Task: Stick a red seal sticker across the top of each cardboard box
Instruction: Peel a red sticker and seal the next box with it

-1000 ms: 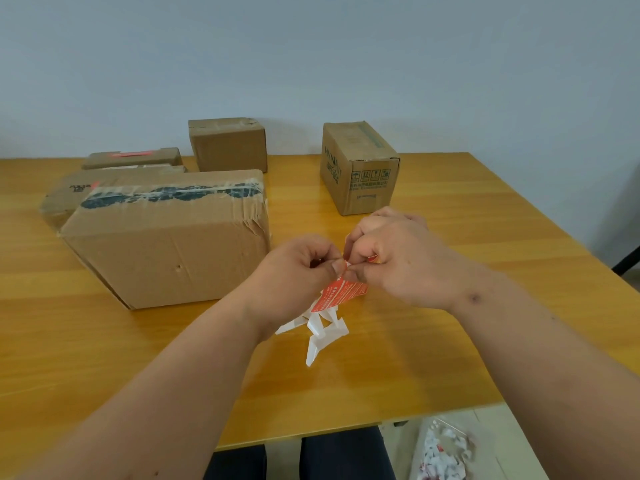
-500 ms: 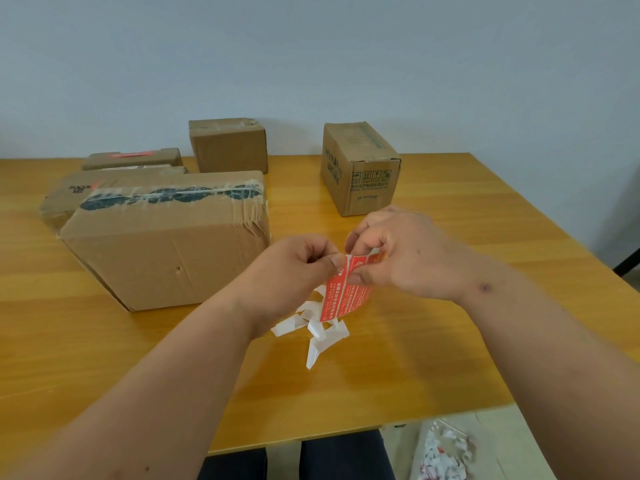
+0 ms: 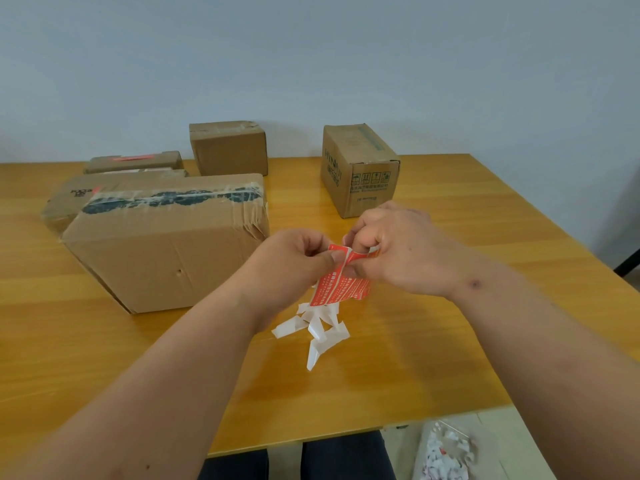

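Note:
Above the middle of the table both hands hold a red sheet of seal stickers [image 3: 341,287] with white print. My left hand [image 3: 294,261] pinches one top corner with thumb and fingers. My right hand [image 3: 398,251] pinches the top edge right beside it. The sheet hangs down below the fingers. A large cardboard box [image 3: 166,244] with dark tape along its top lies left of the hands. A small upright box [image 3: 360,168] stands behind the hands, another box [image 3: 228,147] at the back. A flat box [image 3: 135,161] at the far left carries a red sticker on top.
White backing strips [image 3: 315,330] lie in a loose pile on the wooden table [image 3: 450,358] just under the hands. A flat box [image 3: 69,199] lies behind the large one. On the floor at the lower right lies a heap of paper scraps [image 3: 446,452]. My legs show under the table's near edge.
The red sheet was bunched between the hands and now hangs lower and spread out. Both hands have risen slightly and drawn a little apart at its top edge.

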Tool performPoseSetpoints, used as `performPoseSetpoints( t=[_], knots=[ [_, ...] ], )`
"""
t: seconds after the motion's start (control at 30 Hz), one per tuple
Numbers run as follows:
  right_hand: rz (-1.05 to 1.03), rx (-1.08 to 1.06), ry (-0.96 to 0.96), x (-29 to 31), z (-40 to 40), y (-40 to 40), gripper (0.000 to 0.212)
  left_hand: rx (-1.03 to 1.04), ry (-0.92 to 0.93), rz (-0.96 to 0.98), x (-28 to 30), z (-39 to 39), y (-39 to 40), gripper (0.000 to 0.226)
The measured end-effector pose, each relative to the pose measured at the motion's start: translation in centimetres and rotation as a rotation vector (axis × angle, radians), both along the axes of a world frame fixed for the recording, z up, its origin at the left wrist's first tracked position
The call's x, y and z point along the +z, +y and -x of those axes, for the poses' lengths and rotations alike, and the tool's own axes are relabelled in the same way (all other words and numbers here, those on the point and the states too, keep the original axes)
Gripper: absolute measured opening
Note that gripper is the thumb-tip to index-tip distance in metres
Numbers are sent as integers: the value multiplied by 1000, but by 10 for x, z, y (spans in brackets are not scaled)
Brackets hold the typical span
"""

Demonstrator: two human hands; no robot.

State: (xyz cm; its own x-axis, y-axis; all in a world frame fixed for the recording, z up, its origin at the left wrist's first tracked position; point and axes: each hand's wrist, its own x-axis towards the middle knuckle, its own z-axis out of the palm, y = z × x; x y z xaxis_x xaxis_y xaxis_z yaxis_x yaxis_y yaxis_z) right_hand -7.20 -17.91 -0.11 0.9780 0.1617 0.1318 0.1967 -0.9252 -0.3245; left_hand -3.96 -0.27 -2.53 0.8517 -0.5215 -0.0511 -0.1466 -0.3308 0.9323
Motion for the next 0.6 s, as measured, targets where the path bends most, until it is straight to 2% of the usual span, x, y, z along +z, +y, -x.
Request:
performPoseSetpoints(
  t=[0.17, 0.47, 0.6],
  knots=[
    [16, 5, -41, 0, 3, 3, 20, 17, 125, 92, -2, 0, -2, 22],
    [-26, 9, -54, 5, 4, 3, 19, 21, 178, 123, 0, 0, 2, 31],
    [-13, -5, -14, 6, 3, 2, 22, 5, 124, 48, 3, -2, 7, 12]
  ],
)
